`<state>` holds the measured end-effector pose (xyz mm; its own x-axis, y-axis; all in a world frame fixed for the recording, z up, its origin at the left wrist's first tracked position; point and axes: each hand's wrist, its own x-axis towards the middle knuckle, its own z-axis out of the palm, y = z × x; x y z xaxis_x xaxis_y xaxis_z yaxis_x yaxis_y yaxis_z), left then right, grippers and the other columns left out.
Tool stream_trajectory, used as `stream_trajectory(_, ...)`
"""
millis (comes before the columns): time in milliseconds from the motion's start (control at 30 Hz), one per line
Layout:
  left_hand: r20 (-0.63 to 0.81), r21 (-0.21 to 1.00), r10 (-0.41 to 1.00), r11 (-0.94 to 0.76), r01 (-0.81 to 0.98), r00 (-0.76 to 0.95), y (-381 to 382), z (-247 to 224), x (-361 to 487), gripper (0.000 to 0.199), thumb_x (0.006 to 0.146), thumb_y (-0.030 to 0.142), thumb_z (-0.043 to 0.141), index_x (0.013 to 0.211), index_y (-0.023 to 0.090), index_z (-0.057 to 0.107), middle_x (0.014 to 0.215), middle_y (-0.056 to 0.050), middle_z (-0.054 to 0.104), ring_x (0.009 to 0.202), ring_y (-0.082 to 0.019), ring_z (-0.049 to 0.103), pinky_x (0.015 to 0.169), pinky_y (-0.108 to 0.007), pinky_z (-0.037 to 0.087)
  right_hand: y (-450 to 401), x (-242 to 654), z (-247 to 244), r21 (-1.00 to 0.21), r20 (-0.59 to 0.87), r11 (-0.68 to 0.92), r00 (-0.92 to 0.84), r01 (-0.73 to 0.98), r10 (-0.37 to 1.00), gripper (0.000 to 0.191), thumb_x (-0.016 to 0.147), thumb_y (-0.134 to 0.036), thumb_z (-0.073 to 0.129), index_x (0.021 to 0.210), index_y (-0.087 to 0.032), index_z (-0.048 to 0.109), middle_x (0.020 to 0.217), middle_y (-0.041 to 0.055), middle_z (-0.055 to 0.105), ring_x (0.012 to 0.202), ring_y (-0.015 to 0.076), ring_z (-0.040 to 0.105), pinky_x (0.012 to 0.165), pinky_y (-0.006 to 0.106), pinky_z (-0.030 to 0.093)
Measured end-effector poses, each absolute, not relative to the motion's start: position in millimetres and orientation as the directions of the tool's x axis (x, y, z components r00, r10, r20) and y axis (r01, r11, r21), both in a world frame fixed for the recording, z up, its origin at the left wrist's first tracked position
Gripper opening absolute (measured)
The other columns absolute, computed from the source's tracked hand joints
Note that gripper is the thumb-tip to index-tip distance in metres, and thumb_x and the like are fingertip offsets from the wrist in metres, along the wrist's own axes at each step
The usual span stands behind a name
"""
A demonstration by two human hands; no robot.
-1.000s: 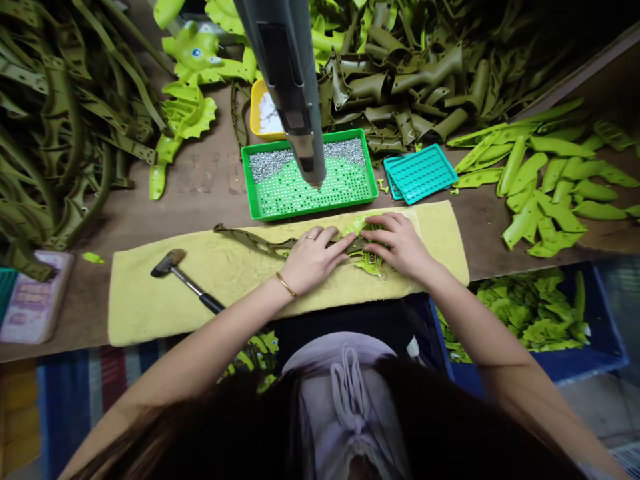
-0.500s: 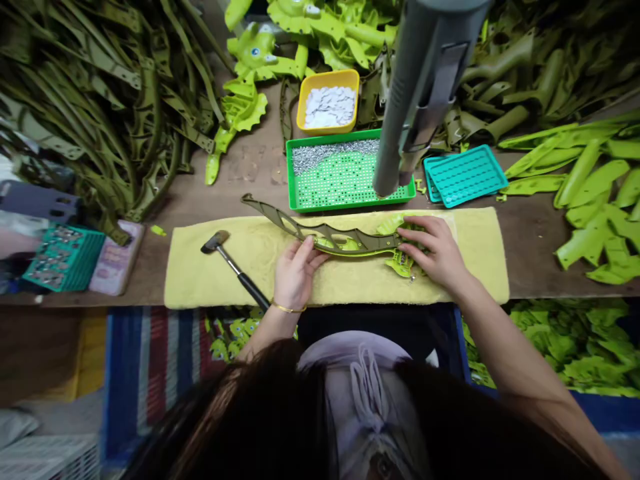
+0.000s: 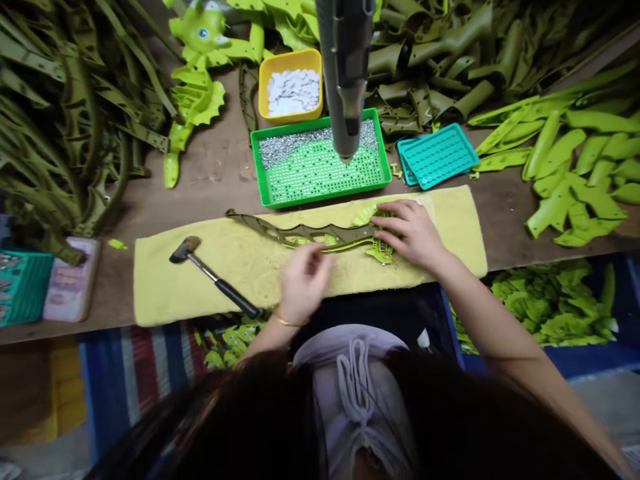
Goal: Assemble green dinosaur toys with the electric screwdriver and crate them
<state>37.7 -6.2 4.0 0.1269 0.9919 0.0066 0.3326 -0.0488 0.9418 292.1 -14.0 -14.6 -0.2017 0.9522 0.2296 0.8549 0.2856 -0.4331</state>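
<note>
A long, curved olive plastic part (image 3: 310, 233) lies over bright green plastic pieces (image 3: 381, 252) on the yellow cloth (image 3: 170, 293). At its right end, my right hand (image 3: 413, 233) grips it, fingertips on top and the thumb hidden. My left hand (image 3: 304, 280) is just below the part's middle, curled and smeared by motion; whether anything is between its fingers cannot be made out. A hammer with a black handle (image 3: 235, 297) rests on the cloth, left of that hand. Above the work hangs a grey power screwdriver (image 3: 345, 87), its tip pointing down.
Behind the cloth are a green tray (image 3: 320, 193) of small metal screws, a yellow bin (image 3: 265, 100) of white pieces and teal trays (image 3: 445, 157). Olive parts (image 3: 75, 113) pile up at left, bright green parts (image 3: 575, 167) at right. A pink box (image 3: 73, 280) stands left.
My left hand has come off the olive part and moved slightly down. The part has settled flatter on the cloth, its right end still in my right hand. The camera view has shifted.
</note>
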Motion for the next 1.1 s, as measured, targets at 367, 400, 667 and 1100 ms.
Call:
stream_trajectory(367, -0.245, 0.967, 0.884, 0.254, 0.031, 0.398, -9.8, -3.2, 101.1, 0.016, 0.08, 0.032, 0.067, 0.09, 0.019, 0.07, 0.082, -0.004, 0.073, 0.066, -0.015, 0.067, 0.064, -0.029, 0.058, -62.1, 267.6, 9.9, -0.567, 0.202, 0.218, -0.123, 0.794, 0.972, 0.059, 0.082, -0.056, 0.062, 0.132, -0.024, 0.054, 0.116, 0.0092, 0.068, 0.107, 0.0269, 0.057, 0.094, 0.045, 0.041)
stream_trajectory(400, -0.258, 0.961, 0.883, 0.277, 0.009, 0.392, -7.0, -3.6, 99.6, 0.018, 0.079, 0.032, 0.068, 0.092, 0.019, 0.07, 0.082, -0.004, 0.073, 0.066, -0.015, 0.067, 0.064, -0.029, 0.058, -65.1, 263.0, 5.7, -0.565, 0.197, 0.194, -0.097, 0.802, 0.976, 0.057, 0.083, -0.053, 0.062, 0.131, -0.024, 0.054, 0.115, 0.0094, 0.069, 0.106, 0.0267, 0.057, 0.095, 0.046, 0.04)
stream_trajectory(667, -0.006, 0.974, 0.926, -0.081, 0.213, 0.378, -5.0, -5.4, 97.2, 0.016, 0.087, 0.03, 0.061, 0.096, 0.018, 0.068, 0.092, -0.008, 0.073, 0.079, -0.019, 0.069, 0.075, -0.035, 0.058, -60.1, 259.9, -11.9, -0.513, 0.38, 0.213, -0.003, 0.832, 0.925, 0.013, 0.091, -0.03, 0.058, 0.092, -0.025, 0.069, 0.085, 0.0018, 0.072, 0.085, 0.0177, 0.06, 0.084, 0.036, 0.04)
stream_trajectory(1100, 0.362, 0.64, 0.715, -0.658, 0.398, 0.598, -0.8, -28.1, 85.5, 0.019, 0.092, 0.029, 0.058, 0.104, 0.018, 0.066, 0.128, -0.012, 0.065, 0.125, -0.025, 0.056, 0.112, -0.051, 0.039, -59.7, 264.6, -1.2, -0.196, 0.286, 0.232, -0.17, 0.953, 0.943, 0.018, 0.093, -0.027, 0.052, 0.093, -0.022, 0.07, 0.093, 0.0047, 0.067, 0.087, 0.0177, 0.051, 0.083, 0.036, 0.032)
